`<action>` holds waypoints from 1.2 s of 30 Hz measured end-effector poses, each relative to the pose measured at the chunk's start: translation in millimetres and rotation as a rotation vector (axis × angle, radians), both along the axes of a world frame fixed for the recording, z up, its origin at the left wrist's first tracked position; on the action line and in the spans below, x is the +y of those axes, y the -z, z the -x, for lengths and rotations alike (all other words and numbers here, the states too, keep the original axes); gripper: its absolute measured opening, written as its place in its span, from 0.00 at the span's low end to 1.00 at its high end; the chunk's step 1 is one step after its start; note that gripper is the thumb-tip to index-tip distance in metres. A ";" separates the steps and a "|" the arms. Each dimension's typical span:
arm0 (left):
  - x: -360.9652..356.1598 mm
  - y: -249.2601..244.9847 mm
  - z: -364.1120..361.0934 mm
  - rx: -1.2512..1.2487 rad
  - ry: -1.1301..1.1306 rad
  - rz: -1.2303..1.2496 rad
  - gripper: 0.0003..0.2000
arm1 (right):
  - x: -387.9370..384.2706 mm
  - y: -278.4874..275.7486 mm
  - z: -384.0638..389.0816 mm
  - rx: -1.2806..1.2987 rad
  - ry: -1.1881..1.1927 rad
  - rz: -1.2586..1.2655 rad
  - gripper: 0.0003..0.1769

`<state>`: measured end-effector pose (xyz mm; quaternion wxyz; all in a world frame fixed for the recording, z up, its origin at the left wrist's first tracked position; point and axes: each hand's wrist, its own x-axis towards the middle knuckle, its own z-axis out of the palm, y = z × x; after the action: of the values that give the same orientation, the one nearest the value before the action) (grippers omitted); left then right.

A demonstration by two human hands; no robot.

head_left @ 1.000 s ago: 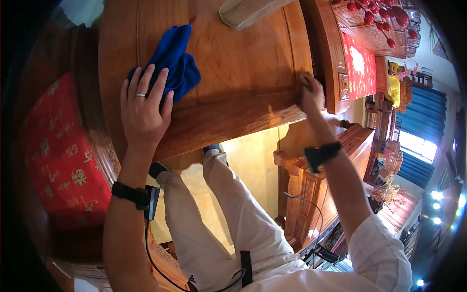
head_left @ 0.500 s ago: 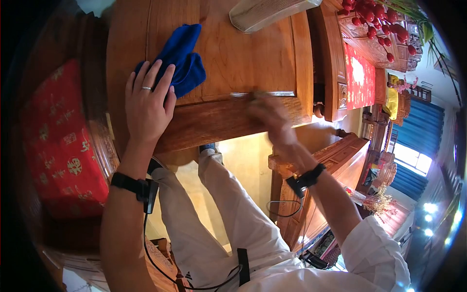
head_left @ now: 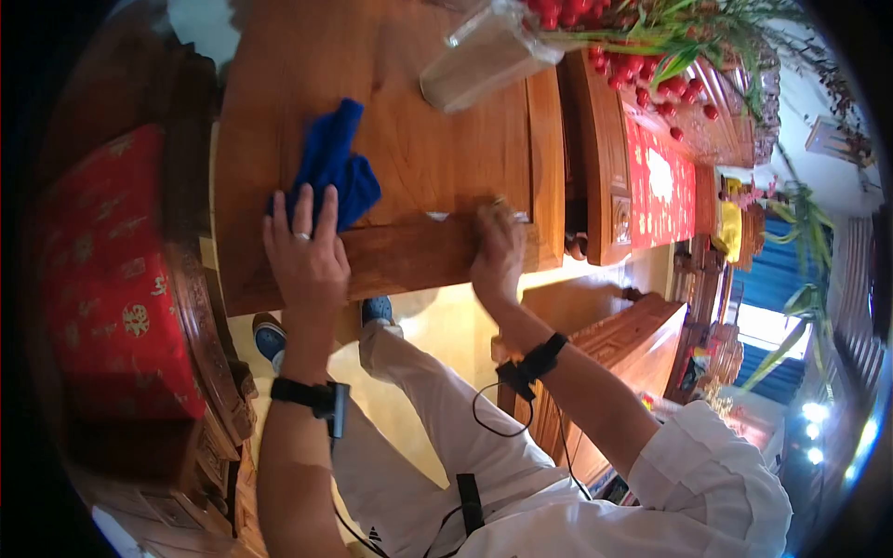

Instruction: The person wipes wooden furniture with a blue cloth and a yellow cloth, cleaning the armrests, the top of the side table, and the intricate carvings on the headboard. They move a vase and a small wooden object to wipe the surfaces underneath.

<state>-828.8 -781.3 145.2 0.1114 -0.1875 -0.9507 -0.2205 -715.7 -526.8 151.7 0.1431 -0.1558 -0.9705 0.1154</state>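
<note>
Left hand, fingers spread flat, presses on the blue cloth on the wooden surface, centre-left of frame. Right hand curls at the surface's front edge, centre; grip unclear. Wiping looks under way; how much is left can't be told.

Bare wood of the table lies open in the middle of the frame, right of the blue cloth. A glass vase blocks the top centre. A carved cabinet, seemingly just beside the table, closes the right.
</note>
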 end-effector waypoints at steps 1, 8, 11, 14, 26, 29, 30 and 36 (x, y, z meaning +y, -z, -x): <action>2.2 -3.3 -8.4 0.023 -0.025 0.000 0.27 | -10.7 -3.7 -1.5 -0.013 -0.148 0.043 0.31; 7.0 -4.5 -52.6 -0.066 -0.023 -0.076 0.26 | 7.0 -27.6 -6.9 -0.183 -0.648 0.040 0.34; 11.1 -6.6 -65.3 -0.078 -0.034 -0.080 0.25 | 33.0 -26.1 -21.1 -0.225 -0.648 -0.001 0.32; 11.2 -3.7 -73.0 -0.045 -0.037 -0.095 0.25 | 47.5 -28.6 -37.3 -0.182 -0.592 -0.006 0.33; -1.8 0.3 -112.6 -0.036 0.047 -0.061 0.21 | 141.3 -83.0 -77.9 -0.178 0.036 0.493 0.27; 5.1 2.6 -117.3 -0.100 0.138 0.025 0.21 | 161.6 -98.8 -85.1 -0.058 0.062 0.523 0.28; 14.7 -0.8 -120.0 -0.108 0.183 0.036 0.21 | 172.3 -98.3 -87.4 -0.025 0.074 0.454 0.28; 127.9 -13.5 -125.6 -0.250 0.469 0.077 0.19 | 252.1 -89.1 -85.0 0.115 0.269 0.315 0.26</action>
<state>-703.2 -653.4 158.7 -0.0682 -0.3779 -0.8954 -0.2254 -630.7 -274.7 240.8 0.1863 -0.2973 -0.9013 0.2543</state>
